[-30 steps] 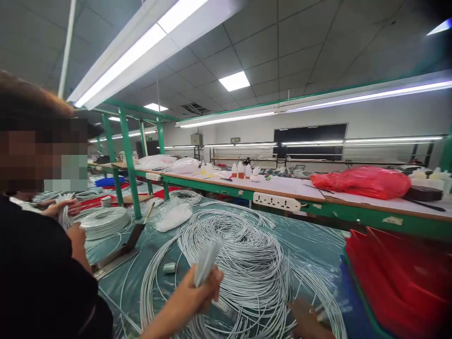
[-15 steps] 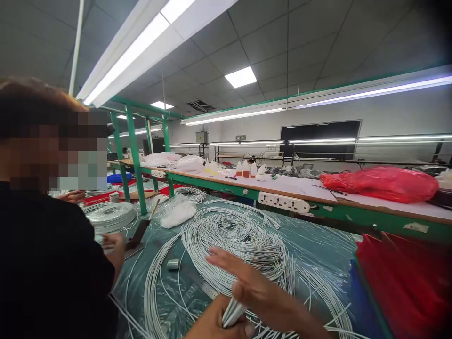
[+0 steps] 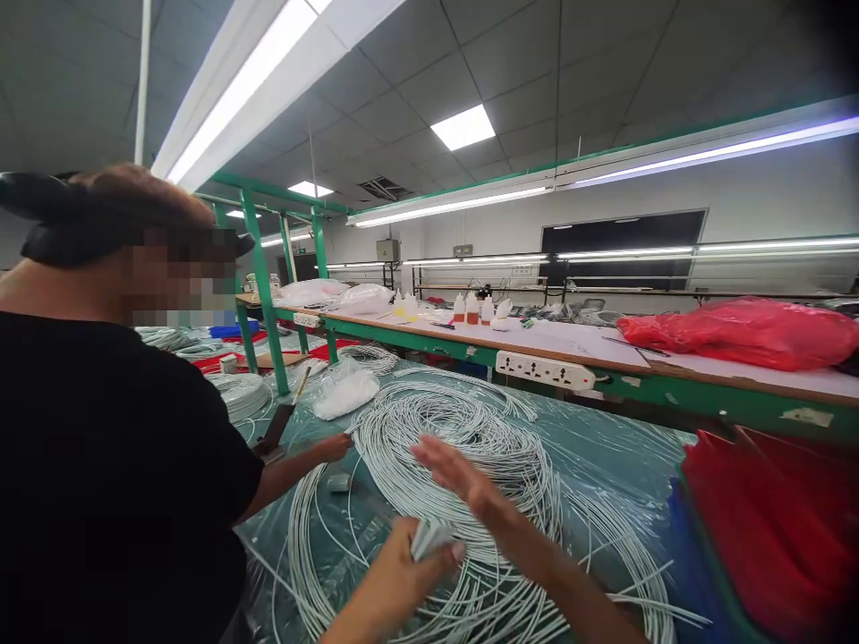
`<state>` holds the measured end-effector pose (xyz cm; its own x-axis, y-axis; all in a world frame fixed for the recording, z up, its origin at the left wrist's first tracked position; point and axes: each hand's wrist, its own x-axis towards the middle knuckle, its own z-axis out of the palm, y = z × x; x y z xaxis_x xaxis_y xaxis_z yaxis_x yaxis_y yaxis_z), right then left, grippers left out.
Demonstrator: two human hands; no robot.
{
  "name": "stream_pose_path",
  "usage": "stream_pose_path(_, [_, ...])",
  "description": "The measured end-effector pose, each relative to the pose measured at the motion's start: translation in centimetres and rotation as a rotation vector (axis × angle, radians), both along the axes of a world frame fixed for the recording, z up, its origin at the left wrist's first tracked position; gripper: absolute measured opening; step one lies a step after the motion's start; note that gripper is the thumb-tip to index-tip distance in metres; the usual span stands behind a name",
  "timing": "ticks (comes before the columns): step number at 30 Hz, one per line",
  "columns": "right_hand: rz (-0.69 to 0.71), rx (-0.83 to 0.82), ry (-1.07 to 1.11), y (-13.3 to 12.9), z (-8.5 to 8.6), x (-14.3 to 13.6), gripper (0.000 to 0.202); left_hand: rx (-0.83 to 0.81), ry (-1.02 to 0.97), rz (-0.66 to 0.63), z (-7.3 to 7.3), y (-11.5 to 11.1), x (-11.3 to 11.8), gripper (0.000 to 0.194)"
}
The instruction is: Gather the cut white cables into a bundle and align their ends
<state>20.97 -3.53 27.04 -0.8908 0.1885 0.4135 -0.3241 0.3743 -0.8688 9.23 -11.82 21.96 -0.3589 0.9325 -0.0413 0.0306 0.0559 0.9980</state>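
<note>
I found my left hand point(image 3: 403, 572) low over the bench point(image 3: 624, 465), its fingers clenched round a short white bundle point(image 3: 429, 538) whose end stood out above the fist. My right hand point(image 3: 463, 478) hung just above and behind that bundle, fingers released, straight and spread, palm down, gripping nothing; I could not tell whether the palm touched the bundle's tip. Both hands were over a wide loose coil point(image 3: 470, 465) of white wire spread on the plastic-covered bench. A co-worker point(image 3: 114, 465) in a black shirt stood at my left, one hand point(image 3: 335, 445) resting at the coil's near edge beside a small metal cylinder point(image 3: 339, 483). A red bin point(image 3: 771, 528) sat at the bench's right end.
</note>
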Motion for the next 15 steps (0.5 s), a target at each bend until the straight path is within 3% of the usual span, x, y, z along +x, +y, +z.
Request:
stream_pose_path(2, [-0.044, -0.079, 0.076, 0.4, -2.5, -0.4, 0.08, 0.108, -0.109, 0.039, 1.9, 0.1, -0.2, 0.039])
stream_pose_path(5, [0.027, -0.025, -0.144, 0.1, -8.6, -1.4, 0.102, 0.406, -0.317, 0.016, 6.0, 0.0, -0.6, 0.043])
stream_pose_path(7, [0.006, 0.117, -0.376, 0.1, -13.0, -1.6, 0.082, 0.566, -0.416, 0.025, 8.9, -0.4, -1.3, 0.044])
stream_pose_path(9, [-0.184, 0.328, -0.562, 1.2, -16.4, -0.7, 0.055, 0.696, -0.452, 0.066, 11.4, -1.3, -2.6, 0.043])
stream_pose_path(11, [-0.401, 0.502, -0.641, 3.6, -18.0, 1.6, 0.033, 0.794, -0.404, 0.138, 13.1, -2.7, -4.5, 0.042])
stream_pose_path(12, [-0.466, 0.533, -0.651, 5.2, -18.1, 3.2, 0.033, 0.829, -0.353, 0.186, 13.5, -3.6, -5.5, 0.043])
stream_pose_path(15, [-0.66, 0.64, -0.679, 10.5, -16.6, 8.9, 0.033, 0.825, -0.211, 0.359, 13.0, -6.4, -8.6, 0.044])
